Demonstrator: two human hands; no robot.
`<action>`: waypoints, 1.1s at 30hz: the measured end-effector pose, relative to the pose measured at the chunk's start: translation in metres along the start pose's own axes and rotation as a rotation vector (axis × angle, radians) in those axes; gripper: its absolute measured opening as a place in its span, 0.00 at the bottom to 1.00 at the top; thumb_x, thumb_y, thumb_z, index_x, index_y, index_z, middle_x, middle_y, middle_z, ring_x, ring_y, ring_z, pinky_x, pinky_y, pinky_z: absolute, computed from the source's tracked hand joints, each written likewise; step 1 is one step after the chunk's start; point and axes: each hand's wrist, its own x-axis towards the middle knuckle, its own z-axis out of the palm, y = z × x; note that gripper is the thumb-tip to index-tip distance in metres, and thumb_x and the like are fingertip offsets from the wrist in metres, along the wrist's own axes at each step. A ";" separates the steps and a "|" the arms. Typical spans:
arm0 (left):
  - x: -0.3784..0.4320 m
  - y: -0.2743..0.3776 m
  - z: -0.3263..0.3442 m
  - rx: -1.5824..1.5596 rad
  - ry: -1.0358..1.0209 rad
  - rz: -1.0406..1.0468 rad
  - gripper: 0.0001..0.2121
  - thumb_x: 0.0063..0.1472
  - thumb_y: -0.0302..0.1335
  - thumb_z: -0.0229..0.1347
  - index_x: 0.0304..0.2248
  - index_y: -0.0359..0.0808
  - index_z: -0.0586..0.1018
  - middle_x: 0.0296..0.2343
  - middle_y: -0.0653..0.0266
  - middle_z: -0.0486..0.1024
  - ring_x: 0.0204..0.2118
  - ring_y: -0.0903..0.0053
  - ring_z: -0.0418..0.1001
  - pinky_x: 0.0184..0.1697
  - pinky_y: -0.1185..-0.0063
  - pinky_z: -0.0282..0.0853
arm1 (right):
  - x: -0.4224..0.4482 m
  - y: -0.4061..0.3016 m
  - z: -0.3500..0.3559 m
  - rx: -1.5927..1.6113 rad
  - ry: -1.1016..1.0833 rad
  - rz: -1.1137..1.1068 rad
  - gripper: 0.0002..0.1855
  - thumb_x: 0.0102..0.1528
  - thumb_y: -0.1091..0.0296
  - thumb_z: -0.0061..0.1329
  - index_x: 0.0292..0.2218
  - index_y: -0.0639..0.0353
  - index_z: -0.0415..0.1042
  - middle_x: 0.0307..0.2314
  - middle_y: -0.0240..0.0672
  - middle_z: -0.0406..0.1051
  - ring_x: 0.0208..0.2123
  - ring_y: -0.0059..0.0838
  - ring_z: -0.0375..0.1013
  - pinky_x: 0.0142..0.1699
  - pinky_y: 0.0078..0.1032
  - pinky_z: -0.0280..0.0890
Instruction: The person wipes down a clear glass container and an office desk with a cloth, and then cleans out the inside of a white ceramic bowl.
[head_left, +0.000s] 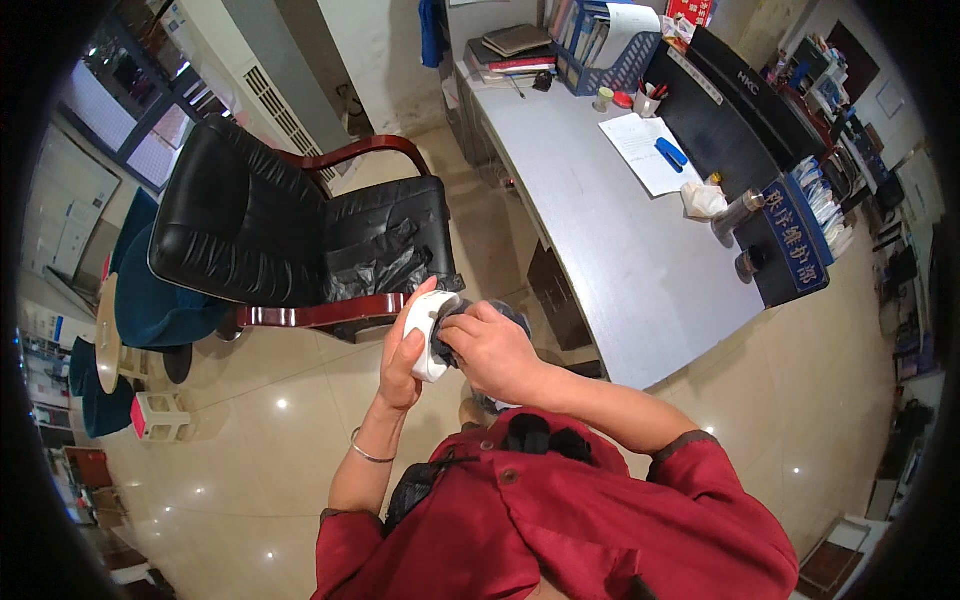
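My left hand (403, 358) grips a small white rounded object (424, 337), perhaps an ashtray or a dish, tilted on its side; its exact kind cannot be told. My right hand (491, 349) holds a dark grey cloth (448, 351) against the object's inner side, the fingers bunched over it. Both hands are in front of my body, between the armchair's near armrest and the desk. A crumpled black plastic bag (382, 262) lies on the seat of the black leather armchair (247, 217), just beyond my left hand.
On the grey desk (600, 247) are papers (637, 154), a blue stapler (671, 155), a pen cup (646, 101), a glass bottle (739, 210), a crumpled tissue (703, 201) and a blue file rack (611, 75). Teal chairs (161, 285) and a small stool (161, 416) stand at left.
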 end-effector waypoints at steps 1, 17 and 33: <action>0.001 0.000 0.000 0.035 -0.013 0.026 0.39 0.50 0.48 0.48 0.54 0.26 0.53 0.47 0.56 0.62 0.50 0.74 0.61 0.53 0.78 0.54 | 0.000 0.000 -0.003 0.123 -0.094 0.053 0.15 0.40 0.76 0.49 0.34 0.61 0.69 0.33 0.37 0.69 0.34 0.38 0.65 0.40 0.29 0.63; 0.009 -0.018 -0.012 -0.138 0.055 0.065 0.42 0.48 0.53 0.50 0.55 0.31 0.53 0.45 0.57 0.64 0.46 0.73 0.65 0.48 0.77 0.62 | -0.040 0.033 0.003 2.268 0.153 0.654 0.15 0.56 0.66 0.38 0.42 0.66 0.65 0.37 0.41 0.69 0.40 0.34 0.70 0.49 0.34 0.64; 0.004 -0.017 -0.016 -0.766 -0.132 -0.094 0.39 0.53 0.59 0.37 0.57 0.42 0.48 0.43 0.38 0.64 0.41 0.56 0.69 0.41 0.65 0.68 | -0.032 0.020 -0.012 1.976 0.225 0.820 0.19 0.57 0.61 0.39 0.46 0.64 0.61 0.38 0.40 0.68 0.42 0.33 0.68 0.50 0.32 0.63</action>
